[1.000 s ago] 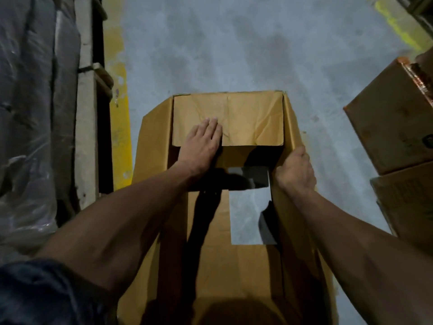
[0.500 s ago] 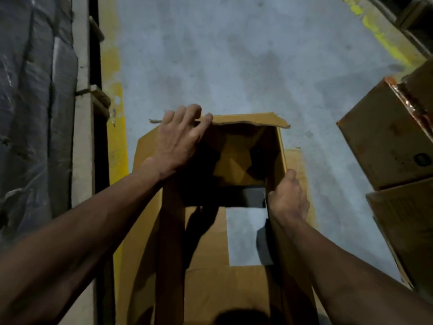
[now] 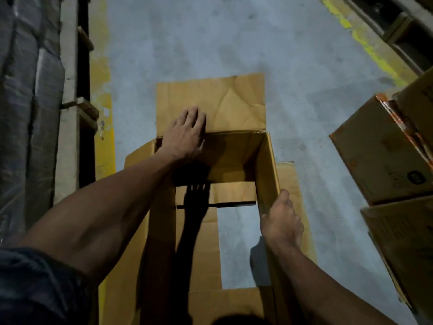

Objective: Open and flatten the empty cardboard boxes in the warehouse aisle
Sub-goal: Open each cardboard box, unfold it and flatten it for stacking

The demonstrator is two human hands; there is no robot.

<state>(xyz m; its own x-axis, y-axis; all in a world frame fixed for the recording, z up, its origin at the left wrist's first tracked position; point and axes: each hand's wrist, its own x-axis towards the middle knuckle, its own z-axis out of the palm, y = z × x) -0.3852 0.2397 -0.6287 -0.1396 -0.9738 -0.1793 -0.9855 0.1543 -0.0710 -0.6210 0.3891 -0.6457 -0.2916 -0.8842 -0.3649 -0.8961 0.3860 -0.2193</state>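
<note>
Swung the far flap (image 3: 220, 104) outward and flat since the earlier frame. Pressed it down with straight fingers of the left hand (image 3: 185, 134) at centre frame. Gripped the right wall of the open cardboard box (image 3: 267, 170) with the right hand (image 3: 282, 222), lower right. Sat on the grey floor (image 3: 210, 38), stacked boxes (image 3: 384, 156) at right

One open cardboard box (image 3: 234, 160) in the middle of the aisle, four top flaps folded outward. Two hands: left hand (image 3: 185, 134), right hand (image 3: 282, 222). Two further boxes at the right: upper box (image 3: 379, 151), lower box (image 3: 403, 242). Two yellow floor lines: left line (image 3: 103, 95), right line (image 3: 370, 50).
</note>
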